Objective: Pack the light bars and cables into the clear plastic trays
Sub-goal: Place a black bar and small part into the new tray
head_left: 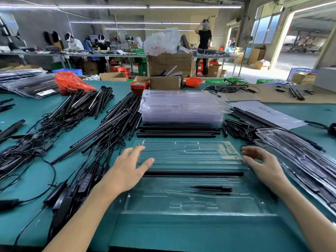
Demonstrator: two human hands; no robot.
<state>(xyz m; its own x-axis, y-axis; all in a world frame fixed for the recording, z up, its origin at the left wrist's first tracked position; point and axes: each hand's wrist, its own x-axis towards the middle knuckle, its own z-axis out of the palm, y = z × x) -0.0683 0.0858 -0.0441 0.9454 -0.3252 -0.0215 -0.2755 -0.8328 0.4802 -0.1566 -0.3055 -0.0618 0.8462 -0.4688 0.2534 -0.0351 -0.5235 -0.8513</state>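
My left hand [127,166] lies with loose, straight fingers over the left end of the open clear tray [190,179], holding nothing. My right hand [263,164] rests at the tray's right end, fingers slightly bent; whether that grip pinches the rim I cannot tell. The tray is thin, glossy moulded plastic, its edges hard to trace against the green surface [163,231]. One matte black light bar [194,173] lies across its middle groove. Farther off stand stacked empty trays [183,106]; tangled bars and cables [60,135] lie left; filled trays [301,160] are cut off right.
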